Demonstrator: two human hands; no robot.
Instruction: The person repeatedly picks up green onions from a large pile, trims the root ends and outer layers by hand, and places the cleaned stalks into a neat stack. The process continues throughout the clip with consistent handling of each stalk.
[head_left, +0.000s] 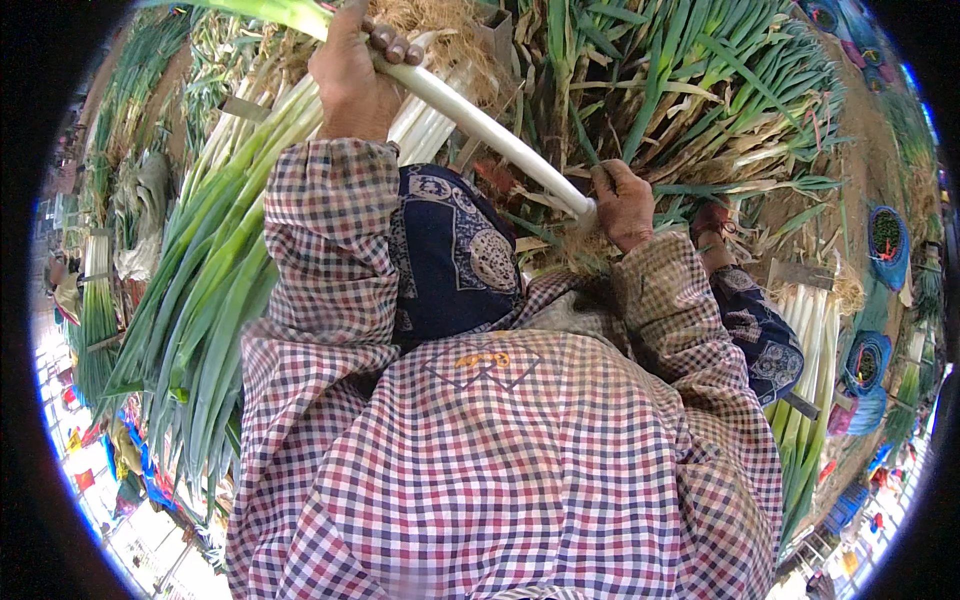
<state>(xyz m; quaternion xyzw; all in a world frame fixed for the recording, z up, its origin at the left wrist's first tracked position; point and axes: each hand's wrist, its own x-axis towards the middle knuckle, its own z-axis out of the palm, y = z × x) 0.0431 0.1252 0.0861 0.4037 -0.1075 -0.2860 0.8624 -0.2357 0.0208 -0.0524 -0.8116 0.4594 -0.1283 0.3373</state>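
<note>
A long green onion (487, 127) with a thick white stalk slants across the view in front of me. My left hand (356, 79) is wrapped around it where the white turns green; its leaves run out past the top edge. At the lower root end, my right hand (626, 206) has its fingers curled in against the onion, and its fingertips are partly hidden. Fine brown roots (589, 247) hang beside that hand. Under my left forearm lies a pile of cleaned green onions (217, 247), white ends up and green leaves towards me.
Untrimmed green onions (742, 90) with dry leaves heap up at the front right. A taped bundle (806, 352) lies beside my right leg. Blue rolled-edge sacks (889, 244) stand farther right. My patterned knee (457, 255) sits between my arms. Leaf scraps litter the soil floor.
</note>
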